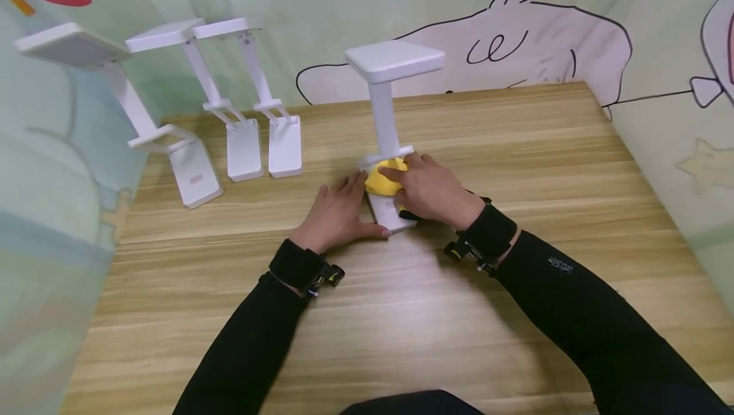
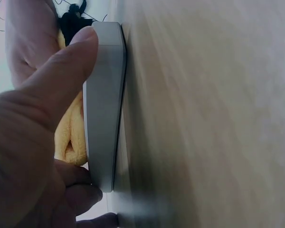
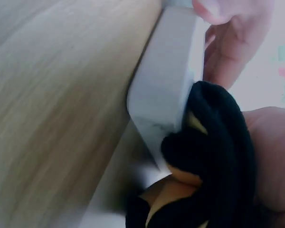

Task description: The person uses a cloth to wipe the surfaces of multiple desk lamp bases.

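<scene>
A white desk lamp (image 1: 383,112) stands upright on the wooden table, its flat head raised over its base (image 2: 104,109). My left hand (image 1: 338,214) grips that base from the left, the thumb at its front corner and the fingers along its side. With my right hand (image 1: 432,189) I hold a yellow cloth (image 1: 385,178) with black edging against the top of the base, close to the hinge. The black edging (image 3: 218,137) hangs over the base's side in the right wrist view. Part of the base is hidden under the cloth and hand.
Three similar white lamps stand at the back left of the table: one nearest the left edge (image 1: 195,173), a middle one (image 1: 243,147) and another (image 1: 285,147) beside it. A wall with cartoon drawings (image 1: 487,45) rises behind the table (image 1: 516,128).
</scene>
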Tool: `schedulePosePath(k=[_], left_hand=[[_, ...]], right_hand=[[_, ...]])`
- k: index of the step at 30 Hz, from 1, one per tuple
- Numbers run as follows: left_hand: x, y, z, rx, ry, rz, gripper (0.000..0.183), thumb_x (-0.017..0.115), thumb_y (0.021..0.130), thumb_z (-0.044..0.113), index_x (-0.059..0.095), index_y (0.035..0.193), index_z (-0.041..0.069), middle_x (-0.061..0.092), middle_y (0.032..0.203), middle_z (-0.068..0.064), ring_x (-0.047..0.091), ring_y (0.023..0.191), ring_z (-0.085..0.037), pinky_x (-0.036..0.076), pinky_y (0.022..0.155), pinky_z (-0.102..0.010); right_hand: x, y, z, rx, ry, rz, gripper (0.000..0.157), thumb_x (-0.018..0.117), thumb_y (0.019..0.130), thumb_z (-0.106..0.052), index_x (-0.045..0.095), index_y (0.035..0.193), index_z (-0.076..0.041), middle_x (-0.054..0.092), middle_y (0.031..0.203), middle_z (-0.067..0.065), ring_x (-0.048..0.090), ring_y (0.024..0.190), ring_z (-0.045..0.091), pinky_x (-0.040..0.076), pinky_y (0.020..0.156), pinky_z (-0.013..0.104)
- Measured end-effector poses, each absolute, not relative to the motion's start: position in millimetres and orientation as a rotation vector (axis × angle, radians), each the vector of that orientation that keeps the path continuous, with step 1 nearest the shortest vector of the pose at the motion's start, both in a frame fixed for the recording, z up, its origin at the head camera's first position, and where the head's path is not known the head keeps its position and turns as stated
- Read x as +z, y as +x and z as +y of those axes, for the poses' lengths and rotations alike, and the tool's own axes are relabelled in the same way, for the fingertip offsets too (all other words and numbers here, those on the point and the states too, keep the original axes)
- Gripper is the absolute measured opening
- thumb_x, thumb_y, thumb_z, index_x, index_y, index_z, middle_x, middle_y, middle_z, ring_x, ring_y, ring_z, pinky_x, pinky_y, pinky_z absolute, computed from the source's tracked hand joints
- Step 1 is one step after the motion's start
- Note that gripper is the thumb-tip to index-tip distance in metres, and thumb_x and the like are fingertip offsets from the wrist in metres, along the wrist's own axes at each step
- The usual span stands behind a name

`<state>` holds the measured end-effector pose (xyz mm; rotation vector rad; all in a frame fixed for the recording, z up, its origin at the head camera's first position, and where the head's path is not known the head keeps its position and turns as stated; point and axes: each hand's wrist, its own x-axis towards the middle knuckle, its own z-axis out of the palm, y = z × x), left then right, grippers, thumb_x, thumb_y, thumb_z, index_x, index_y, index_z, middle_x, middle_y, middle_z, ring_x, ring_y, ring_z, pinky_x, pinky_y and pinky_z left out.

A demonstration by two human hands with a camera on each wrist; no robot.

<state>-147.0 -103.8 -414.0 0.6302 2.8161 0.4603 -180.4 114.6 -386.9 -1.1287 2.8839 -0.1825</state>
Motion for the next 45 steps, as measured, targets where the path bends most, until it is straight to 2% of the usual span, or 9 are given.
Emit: schedulePosePath(k=[6,10,18,22,28,34,38,41,45], left_hand=[[-414.6,-146.5,-103.0,0.422,0.635,2.819,0.125,0.059,0.068,0.083,0.012,0.155,0.006,0.018,0.161,-0.014,0.021,0.143,-0.032,0.024,0.108,-0.064],[-415.8,-146.2,-103.3,0.432,0.645,2.823,0.125,0.058,0.068,0.083,0.013,0.154,0.005,0.02,0.16,-0.015,0.023,0.142,-0.033,0.025,0.108,-0.064],[-416.2,-147.6,-105.1,0.489,0.646,2.782,0.123,0.061,0.069,0.08,0.011,0.155,0.008,0.015,0.161,-0.014,0.017,0.144,-0.034,0.02,0.11,-0.065],[-416.4,-148.8,-106.3,0.492,0.663,2.754,0.124,0.062,0.069,0.08,0.009,0.155,0.007,0.013,0.162,-0.014,0.015,0.145,-0.033,0.018,0.11,-0.065],[-415.4,-148.2,-111.3,0.504,0.69,2.728,0.124,0.07,0.07,0.07,0.006,0.155,0.008,0.009,0.162,-0.016,0.013,0.144,-0.035,0.016,0.111,-0.066],[-415.9,-148.4,-113.4,0.526,0.698,2.711,0.126,0.072,0.069,0.069,0.003,0.155,0.008,0.007,0.162,-0.015,0.01,0.145,-0.035,0.013,0.111,-0.067],[-417.1,-147.8,-112.3,0.527,0.688,2.705,0.126,0.07,0.069,0.071,0.003,0.155,0.008,0.006,0.162,-0.015,0.009,0.145,-0.035,0.012,0.111,-0.068],[-417.4,-148.2,-111.1,0.527,0.7,2.702,0.123,0.067,0.072,0.071,0.002,0.155,0.008,0.005,0.162,-0.015,0.009,0.145,-0.036,0.012,0.11,-0.068],[-416.0,-149.7,-111.0,0.538,0.698,2.688,0.122,0.068,0.073,0.069,0.003,0.155,0.007,0.005,0.162,-0.015,0.008,0.145,-0.036,0.01,0.111,-0.067]], right_hand=[[-384.6,-168.8,131.2,-0.329,-1.318,2.683,0.051,0.062,0.084,-0.01,0.059,0.134,-0.021,0.055,0.109,0.019,0.05,0.094,0.031,0.047,0.079,0.045],[-374.2,-166.8,144.3,-0.395,-1.35,2.516,0.05,0.06,0.08,-0.003,0.065,0.126,-0.021,0.056,0.11,0.016,0.049,0.097,0.027,0.045,0.082,0.041],[-384.4,-176.7,124.1,-0.259,-1.2,2.846,0.05,0.065,0.088,-0.018,0.056,0.137,-0.019,0.053,0.119,0.028,0.051,0.103,0.039,0.05,0.081,0.05],[-389.6,-163.1,124.7,-0.23,-1.382,2.801,0.054,0.066,0.084,-0.011,0.057,0.136,-0.02,0.054,0.115,0.026,0.051,0.096,0.038,0.051,0.077,0.048],[-372.3,-153.4,145.2,-0.289,-1.431,2.572,0.053,0.06,0.079,0.004,0.067,0.125,-0.022,0.058,0.117,0.018,0.051,0.103,0.032,0.047,0.086,0.047],[-368.6,-160.0,136.3,-0.295,-1.249,2.823,0.045,0.066,0.084,-0.009,0.064,0.128,-0.02,0.056,0.116,0.024,0.051,0.106,0.036,0.049,0.084,0.05],[-382.7,-152.5,124.9,-0.252,-1.323,2.874,0.049,0.066,0.085,-0.014,0.059,0.133,-0.018,0.055,0.114,0.029,0.051,0.102,0.041,0.05,0.078,0.05],[-385.0,-145.1,131.5,-0.325,-1.406,2.719,0.05,0.063,0.082,-0.005,0.063,0.129,-0.02,0.056,0.113,0.024,0.051,0.099,0.037,0.048,0.08,0.048],[-375.2,-148.1,151.7,-0.458,-1.295,2.551,0.051,0.058,0.078,0.005,0.071,0.118,-0.024,0.057,0.117,0.015,0.049,0.105,0.03,0.045,0.087,0.047]])
